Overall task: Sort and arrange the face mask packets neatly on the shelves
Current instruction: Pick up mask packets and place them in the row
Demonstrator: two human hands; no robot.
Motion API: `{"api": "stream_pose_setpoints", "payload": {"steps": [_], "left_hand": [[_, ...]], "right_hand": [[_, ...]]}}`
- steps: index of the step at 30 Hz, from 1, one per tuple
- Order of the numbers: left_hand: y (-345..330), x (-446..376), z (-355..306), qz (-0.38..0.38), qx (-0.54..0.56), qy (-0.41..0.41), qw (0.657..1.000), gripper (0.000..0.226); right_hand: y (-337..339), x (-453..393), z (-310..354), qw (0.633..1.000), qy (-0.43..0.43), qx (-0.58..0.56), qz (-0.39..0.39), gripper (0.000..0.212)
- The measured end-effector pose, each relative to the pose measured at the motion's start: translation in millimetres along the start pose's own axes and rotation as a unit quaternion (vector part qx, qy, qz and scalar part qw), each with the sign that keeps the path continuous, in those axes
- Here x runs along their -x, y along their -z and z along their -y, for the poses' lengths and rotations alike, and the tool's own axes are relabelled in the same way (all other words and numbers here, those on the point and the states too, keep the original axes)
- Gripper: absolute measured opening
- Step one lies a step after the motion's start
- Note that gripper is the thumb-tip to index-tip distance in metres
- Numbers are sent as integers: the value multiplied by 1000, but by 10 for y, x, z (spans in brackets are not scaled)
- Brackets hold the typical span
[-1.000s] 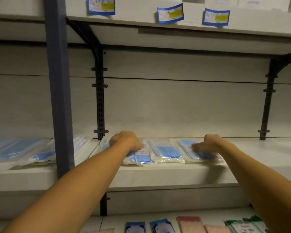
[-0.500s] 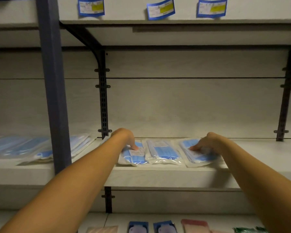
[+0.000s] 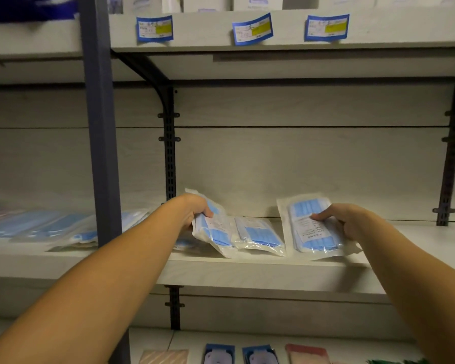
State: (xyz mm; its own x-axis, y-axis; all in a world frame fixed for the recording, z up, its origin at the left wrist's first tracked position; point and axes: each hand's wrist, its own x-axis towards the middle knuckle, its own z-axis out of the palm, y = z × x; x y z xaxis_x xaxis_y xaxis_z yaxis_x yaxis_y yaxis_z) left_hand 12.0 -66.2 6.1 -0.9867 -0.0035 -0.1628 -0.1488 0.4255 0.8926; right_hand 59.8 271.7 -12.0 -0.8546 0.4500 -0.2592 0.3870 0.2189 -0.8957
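1. Head view: the sorting seemed only partly done. The left hand (image 3: 195, 211) gripped one tilted face mask packet (image 3: 213, 227), and the right hand (image 3: 347, 222) pinched another packet (image 3: 310, 227), both raised off the middle shelf (image 3: 247, 271).
2. Three packets were at the centre: two held, one flat packet (image 3: 258, 233) between them. More packets (image 3: 45, 227) lay far left, too blurred to count.

Glossy clear plastic packets (image 3: 314, 227) lie on a matt pale wood-grain shelf (image 3: 247, 271) with dark metal brackets (image 3: 170, 153).

Nothing is reading clearly: print on the white paper insert (image 3: 312, 229) under the right thumb is showing only as blur.
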Motion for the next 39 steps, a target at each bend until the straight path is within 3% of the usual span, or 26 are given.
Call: {"api": "stream_pose_setpoints", "payload": {"steps": [3, 10, 15, 24, 32, 39], "left_hand": [[57, 76, -89, -47, 55, -75, 995, 52], [219, 302, -163, -102, 159, -186, 964, 34], [278, 472, -91, -124, 189, -230, 947, 27], [656, 981, 69, -156, 191, -264, 932, 25], [1192, 1248, 326, -188, 186, -263, 928, 30], [1750, 1411, 606, -201, 186, -262, 925, 39]], "right_hand": [[10, 117, 78, 998, 38, -56, 3, 30], [56, 277, 231, 974, 156, -161, 14, 46], [-84, 414, 251, 955, 207, -201, 66, 34], [-441, 587, 361, 928, 246, -236, 153, 51], [-1090, 935, 513, 902, 274, -229, 244, 47], [-1563, 1286, 725, 881, 310, -230, 273, 42]]}}
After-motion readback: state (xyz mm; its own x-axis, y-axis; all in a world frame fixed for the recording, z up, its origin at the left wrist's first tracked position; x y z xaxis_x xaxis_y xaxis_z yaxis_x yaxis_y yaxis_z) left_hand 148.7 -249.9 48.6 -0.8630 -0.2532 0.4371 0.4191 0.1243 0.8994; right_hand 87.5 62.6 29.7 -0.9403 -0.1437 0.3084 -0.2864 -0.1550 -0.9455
